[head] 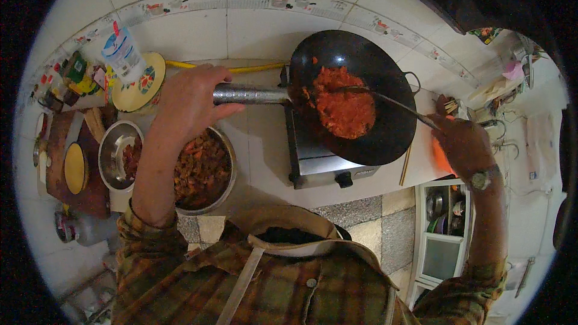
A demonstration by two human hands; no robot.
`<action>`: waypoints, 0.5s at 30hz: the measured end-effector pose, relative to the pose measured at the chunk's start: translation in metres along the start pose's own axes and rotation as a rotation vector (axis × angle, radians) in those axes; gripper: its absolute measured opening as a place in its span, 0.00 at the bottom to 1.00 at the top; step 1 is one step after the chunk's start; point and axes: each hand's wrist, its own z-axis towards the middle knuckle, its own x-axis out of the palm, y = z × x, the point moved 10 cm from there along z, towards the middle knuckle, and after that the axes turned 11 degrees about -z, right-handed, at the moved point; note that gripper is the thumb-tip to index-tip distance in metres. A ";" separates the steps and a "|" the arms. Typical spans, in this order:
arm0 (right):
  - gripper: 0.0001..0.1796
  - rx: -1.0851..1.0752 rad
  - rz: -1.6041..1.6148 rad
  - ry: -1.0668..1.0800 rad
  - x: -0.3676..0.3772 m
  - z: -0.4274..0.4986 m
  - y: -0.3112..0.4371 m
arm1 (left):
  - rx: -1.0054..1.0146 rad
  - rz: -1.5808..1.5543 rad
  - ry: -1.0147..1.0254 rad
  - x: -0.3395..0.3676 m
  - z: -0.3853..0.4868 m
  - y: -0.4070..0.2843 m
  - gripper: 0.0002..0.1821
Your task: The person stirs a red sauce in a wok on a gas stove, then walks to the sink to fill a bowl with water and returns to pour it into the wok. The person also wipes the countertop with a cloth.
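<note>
A black wok (393, 131) sits tilted on a gas stove (311, 151). My left hand (194, 95) grips its silver textured handle (253, 95). Chunky red food, perhaps cooked tomato (345, 115), lies in the wok's left half and middle. From the right, my right hand (465, 142) holds a long metal cooking utensil (402, 106). Its head rests in the red food and is partly covered, so its exact shape cannot be told. Below my left forearm stands a metal bowl (232, 180) of browned chopped food (203, 171); my arm hides part of its rim.
A smaller metal bowl (106, 155) with some dark red food stands left of my forearm. Farther left are wooden boards (61, 137), a yellow round lid (75, 168), a patterned plate (119, 99) and a plastic bag (128, 61). A yellow hose (257, 68) runs behind. Chopsticks (405, 167) lie right.
</note>
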 end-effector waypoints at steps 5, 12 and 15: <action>0.15 0.056 0.144 0.014 -0.005 -0.011 -0.010 | 0.007 0.005 -0.014 0.000 -0.002 0.000 0.23; 0.18 0.017 0.000 0.128 0.021 -0.002 0.020 | -0.001 0.028 0.010 0.003 -0.001 0.001 0.23; 0.19 0.010 -0.013 0.084 0.017 -0.009 0.025 | 0.013 0.020 0.000 0.000 0.000 0.000 0.24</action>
